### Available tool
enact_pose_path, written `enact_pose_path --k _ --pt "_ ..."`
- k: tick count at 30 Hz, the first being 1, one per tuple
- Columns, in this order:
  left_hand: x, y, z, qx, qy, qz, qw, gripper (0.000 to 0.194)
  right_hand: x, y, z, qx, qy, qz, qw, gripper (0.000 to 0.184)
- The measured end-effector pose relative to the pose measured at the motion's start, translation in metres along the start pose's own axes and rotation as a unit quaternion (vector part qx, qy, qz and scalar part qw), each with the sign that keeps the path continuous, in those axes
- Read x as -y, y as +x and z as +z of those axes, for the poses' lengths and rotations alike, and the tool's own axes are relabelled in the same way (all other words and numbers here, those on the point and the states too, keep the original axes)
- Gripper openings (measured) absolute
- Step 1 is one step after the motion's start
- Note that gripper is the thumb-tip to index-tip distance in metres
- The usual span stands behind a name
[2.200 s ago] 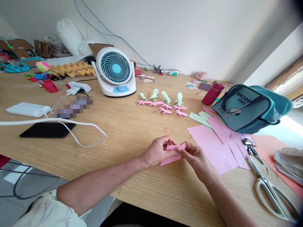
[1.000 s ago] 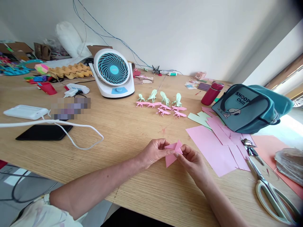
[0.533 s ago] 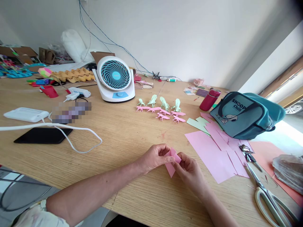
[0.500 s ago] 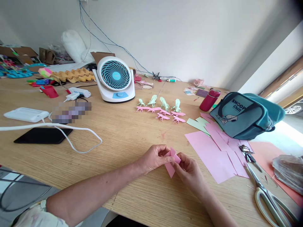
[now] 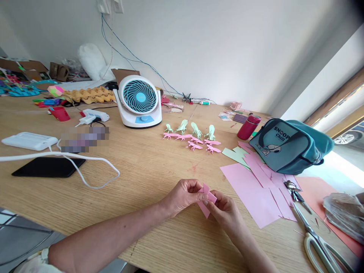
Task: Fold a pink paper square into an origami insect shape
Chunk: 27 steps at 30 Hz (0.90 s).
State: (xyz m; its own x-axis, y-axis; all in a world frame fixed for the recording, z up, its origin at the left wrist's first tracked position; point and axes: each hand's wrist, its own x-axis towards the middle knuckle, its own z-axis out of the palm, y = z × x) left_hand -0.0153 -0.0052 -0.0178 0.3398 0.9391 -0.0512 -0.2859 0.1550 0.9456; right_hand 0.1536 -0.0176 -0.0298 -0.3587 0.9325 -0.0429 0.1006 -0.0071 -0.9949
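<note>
Folding appears in hand: left hand (image 5: 180,198) and right hand (image 5: 226,212) both pinch the folded pink paper (image 5: 204,209) between closed fingers (image 5: 199,196), lower centre of the frame, over the worktop (image 5: 153,167). A further crease would call for aligned edges.

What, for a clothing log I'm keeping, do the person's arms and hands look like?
The left hand and right hand are ungloved, and both forearms are bare. A pale sleeve with a narrow cuff shows on the left; no right sleeve is in view.
</note>
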Motion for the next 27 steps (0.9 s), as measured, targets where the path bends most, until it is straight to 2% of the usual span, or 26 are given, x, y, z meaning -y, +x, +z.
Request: enact_pose_path --k 7,13,19,27 --pt "-0.003 0.001 0.0 -0.004 0.039 0.005 0.999 0.041 -0.003 -0.001 0.002 -0.007 -0.004 -0.019 1.0 0.043" --pt "0.002 0.001 -0.004 -0.008 0.12 0.024 0.992 0.041 -0.011 -0.002 0.0 0.001 -0.018 -0.027 0.999 0.04" --pt "0.0 0.0 -0.005 0.006 0.157 0.035 0.987 0.043 -0.005 -0.005 0.0 -0.004 -0.056 -0.067 0.996 0.04" --pt "0.005 0.002 -0.008 -0.007 0.154 0.063 0.986 0.039 -0.002 -0.005 0.004 -0.022 0.0 -0.034 0.999 0.039"
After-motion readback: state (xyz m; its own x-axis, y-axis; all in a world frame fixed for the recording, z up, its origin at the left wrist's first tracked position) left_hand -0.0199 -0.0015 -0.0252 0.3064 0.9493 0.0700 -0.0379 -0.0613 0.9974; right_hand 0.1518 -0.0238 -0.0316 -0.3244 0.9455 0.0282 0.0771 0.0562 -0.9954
